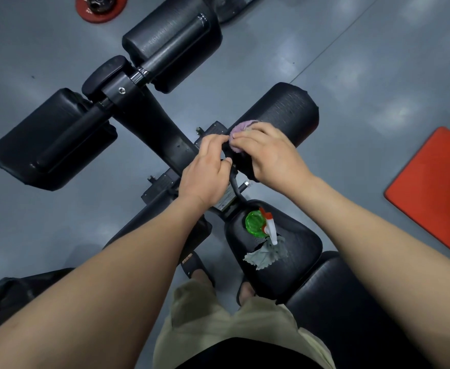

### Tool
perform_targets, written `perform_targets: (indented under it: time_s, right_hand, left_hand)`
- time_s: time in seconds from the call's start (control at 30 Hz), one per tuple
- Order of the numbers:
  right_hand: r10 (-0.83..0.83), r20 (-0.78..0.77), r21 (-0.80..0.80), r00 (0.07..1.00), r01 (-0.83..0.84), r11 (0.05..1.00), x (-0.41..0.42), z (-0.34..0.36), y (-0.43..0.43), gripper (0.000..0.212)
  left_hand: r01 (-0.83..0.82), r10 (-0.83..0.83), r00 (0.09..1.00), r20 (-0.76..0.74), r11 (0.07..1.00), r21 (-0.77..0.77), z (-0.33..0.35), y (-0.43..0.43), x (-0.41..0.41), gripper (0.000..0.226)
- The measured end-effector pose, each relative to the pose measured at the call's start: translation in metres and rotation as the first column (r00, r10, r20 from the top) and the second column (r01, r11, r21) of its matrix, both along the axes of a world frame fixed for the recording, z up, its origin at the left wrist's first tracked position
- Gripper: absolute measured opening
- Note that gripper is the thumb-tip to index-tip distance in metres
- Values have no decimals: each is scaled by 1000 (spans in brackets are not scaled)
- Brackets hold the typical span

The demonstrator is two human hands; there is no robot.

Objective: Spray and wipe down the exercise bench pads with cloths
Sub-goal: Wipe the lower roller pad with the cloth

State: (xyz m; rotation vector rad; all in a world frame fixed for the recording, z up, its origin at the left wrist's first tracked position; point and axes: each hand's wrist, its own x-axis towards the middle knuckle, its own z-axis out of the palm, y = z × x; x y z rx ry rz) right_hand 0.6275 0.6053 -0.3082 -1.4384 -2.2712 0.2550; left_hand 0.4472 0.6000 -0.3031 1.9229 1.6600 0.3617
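Observation:
A black roller pad (pixel 285 113) sticks out to the right of the bench frame (pixel 162 123). My right hand (pixel 269 155) presses a purple cloth (pixel 241 127) onto the pad's near end, fingers curled over the cloth. My left hand (pixel 208 171) sits beside it at the pad's inner end, fingers curled against the frame; what it holds is hidden. A green spray bottle (pixel 257 223) with a white and red trigger lies on the black seat pad (pixel 298 251), beside a grey cloth (pixel 267 253).
Further black roller pads lie at the left (pixel 53 139) and top centre (pixel 170 46). A red mat (pixel 437 187) lies on the grey floor at the right. A red weight plate (pixel 101 8) sits at the top left. My sandalled feet (pixel 200 272) stand below the seat.

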Motion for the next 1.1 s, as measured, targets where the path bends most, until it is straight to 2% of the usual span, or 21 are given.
perform_targets:
  time_s: [0.13, 0.27, 0.5, 0.6, 0.7, 0.8, 0.87, 0.97, 1.1]
  right_hand:
    - [64, 62, -24, 996, -63, 998, -7, 2, 6, 27]
    - [110, 14, -34, 994, -109, 993, 10, 5, 18, 27]
    - [-203, -83, 15, 976, 205, 979, 63, -5, 58, 46]
    - [-285, -173, 10, 943, 291, 957, 51, -6, 56, 47]
    - [-196, -242, 27, 950, 209, 978, 21, -12, 21, 49]
    - [-59, -206, 9, 977, 62, 998, 19, -14, -3, 51]
    - [-43, -160, 11, 986, 45, 999, 30, -9, 10, 47]
    - [-217, -112, -33, 970, 215, 976, 46, 3, 43, 41]
    - [-429, -88, -218, 899, 403, 889, 64, 3, 77, 50]
  left_hand:
    - [-16, 16, 1000, -6, 1000, -14, 0, 0, 0, 39]
    - [-5, 5, 1000, -3, 1000, -10, 0, 0, 0, 38]
    - [-11, 11, 1000, 7, 1000, -25, -1, 0, 0, 40]
    - [-18, 18, 1000, 8, 999, -31, -1, 0, -1, 40]
    - [-24, 24, 1000, 10, 999, -26, -2, 0, 0, 40]
    - [-20, 20, 1000, -2, 1000, -20, -1, 1, 0, 40]
    - [-14, 14, 1000, 0, 1000, -20, -1, 1, 0, 41]
    - [-17, 17, 1000, 5, 999, -33, -1, 1, 0, 41]
    - [-11, 11, 1000, 5, 999, -34, 0, -1, 1, 40]
